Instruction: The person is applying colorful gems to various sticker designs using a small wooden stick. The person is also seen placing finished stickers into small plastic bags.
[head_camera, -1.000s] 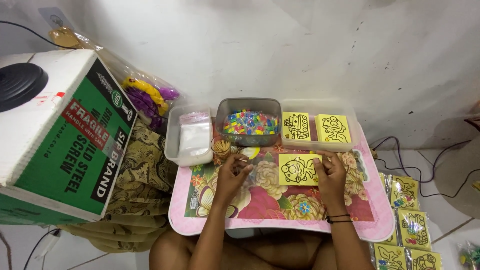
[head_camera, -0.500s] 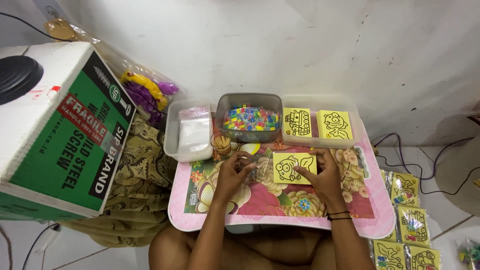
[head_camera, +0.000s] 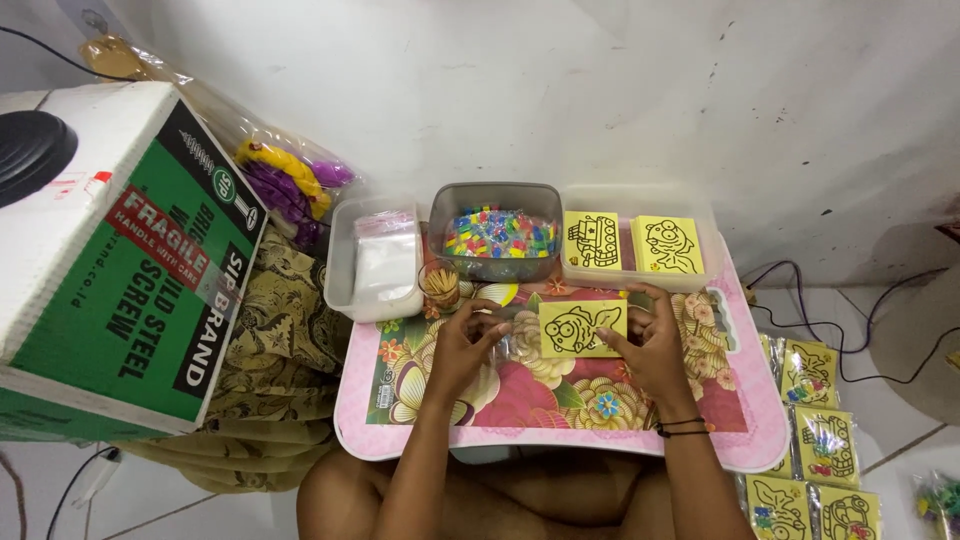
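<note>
My right hand (head_camera: 652, 345) holds a yellow card with a fish drawing (head_camera: 581, 328) flat over the small pink flowered table (head_camera: 560, 400). My left hand (head_camera: 468, 342) is just left of it, fingers pinched on a clear plastic sleeve (head_camera: 508, 332) at the card's left edge. Behind them stands a clear tub of small coloured pieces (head_camera: 497, 232). A tray to the right (head_camera: 640, 240) holds two stacks of yellow drawing cards.
A clear tub of plastic bags (head_camera: 376, 260) sits at the table's back left, with a small cup of sticks (head_camera: 439, 285) beside it. A large green and white cardboard box (head_camera: 110, 260) stands on the left. Packed yellow cards (head_camera: 815, 430) lie on the floor at right.
The fish card has shifted left across the table with my right hand. My left hand has come up to meet its left edge and now pinches the clear sleeve.
</note>
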